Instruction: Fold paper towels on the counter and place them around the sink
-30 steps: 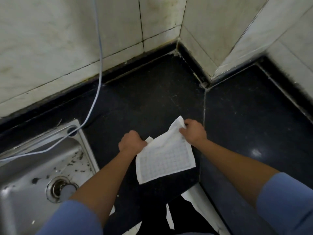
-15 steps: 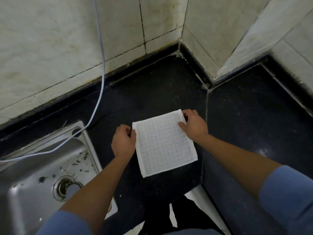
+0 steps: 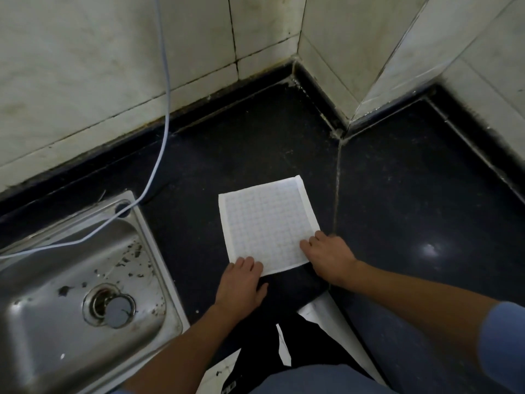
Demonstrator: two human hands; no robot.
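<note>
A white paper towel (image 3: 267,223) with a fine grid pattern lies flat and spread out on the black counter (image 3: 241,149), right of the steel sink (image 3: 42,331). My left hand (image 3: 241,282) rests at the towel's near left corner, fingertips on its edge. My right hand (image 3: 326,254) presses on the near right corner with fingers spread. Neither hand lifts the towel; both lie flat on it.
A pale blue hose (image 3: 164,89) hangs down the tiled wall (image 3: 85,66) and runs into the sink, whose basin is speckled with dirt around the drain (image 3: 110,305). A tiled column (image 3: 369,46) juts out at the back right. The counter's white front edge (image 3: 321,311) is near my body.
The towel, held up by its far corners a second ago, was laid flat on the counter. Both hands then slid from the far corners back to the near corners.
</note>
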